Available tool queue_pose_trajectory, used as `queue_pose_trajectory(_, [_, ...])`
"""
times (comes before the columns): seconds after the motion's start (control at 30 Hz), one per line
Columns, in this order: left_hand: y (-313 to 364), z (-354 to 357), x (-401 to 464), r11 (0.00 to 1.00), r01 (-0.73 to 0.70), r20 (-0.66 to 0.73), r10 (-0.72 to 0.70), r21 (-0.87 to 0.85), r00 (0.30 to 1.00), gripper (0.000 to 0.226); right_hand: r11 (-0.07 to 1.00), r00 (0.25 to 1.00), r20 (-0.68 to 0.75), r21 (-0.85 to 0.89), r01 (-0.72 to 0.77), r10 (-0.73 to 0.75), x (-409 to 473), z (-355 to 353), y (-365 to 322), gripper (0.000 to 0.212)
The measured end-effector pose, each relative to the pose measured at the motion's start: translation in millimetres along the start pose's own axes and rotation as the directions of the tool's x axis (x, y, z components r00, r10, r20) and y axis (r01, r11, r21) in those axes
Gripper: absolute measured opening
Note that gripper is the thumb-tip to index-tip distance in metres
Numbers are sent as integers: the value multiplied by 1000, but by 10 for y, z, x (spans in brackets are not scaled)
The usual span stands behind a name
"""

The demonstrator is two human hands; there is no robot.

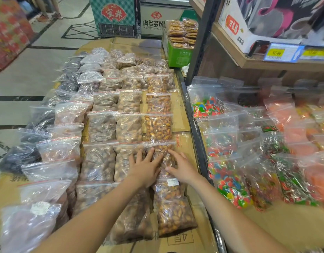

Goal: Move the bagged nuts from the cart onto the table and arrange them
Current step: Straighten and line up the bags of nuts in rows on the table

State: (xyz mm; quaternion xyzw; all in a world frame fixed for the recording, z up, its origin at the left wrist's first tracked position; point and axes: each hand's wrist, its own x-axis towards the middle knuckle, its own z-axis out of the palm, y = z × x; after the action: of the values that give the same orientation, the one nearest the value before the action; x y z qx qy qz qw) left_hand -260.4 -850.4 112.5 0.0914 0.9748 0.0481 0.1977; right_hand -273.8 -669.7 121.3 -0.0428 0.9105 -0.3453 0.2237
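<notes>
Two bare forearms reach in from the near edge toward a table (183,117) covered in flattened cardboard. Rows of clear zip bags of nuts (129,125) lie across it, running from near to far. The left hand (145,166) rests flat with fingers spread on a bag of golden-brown nuts (165,156) in the rightmost column. The right hand (183,167) lies open on the same bag just beside it, thumb pointing left. The hands hide much of that bag. At the left edge the bags hold dark contents too blurred to identify. To the right, past a dark metal rail, bags of colourful candy (228,181) sit on a shelf, smeared by blur. No cart is in view.
</notes>
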Motion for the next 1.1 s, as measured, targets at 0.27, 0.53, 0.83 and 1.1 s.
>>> queue_pose_trajectory(0.27, [10,-11,-433,980,-90,-180,57,-179,982,53,999,981,-192,24,-29,33,-391,-32,89,57])
queue_pose_trajectory(0.53, [330,484,-1054,792,-103,-141,22,-602,990,57,927,955,70,228,-297,289,-938,206,491,79])
queue_pose_trajectory(0.83, [522,542,-1039,670,-18,-144,-134,-743,980,74,672,943,45,691,-267,328,-899,446,377,23])
queue_pose_trajectory(1.1, [385,521,-989,530,-103,-175,-88,-842,981,80,404,926,127,872,-275,355,-1006,569,403,53])
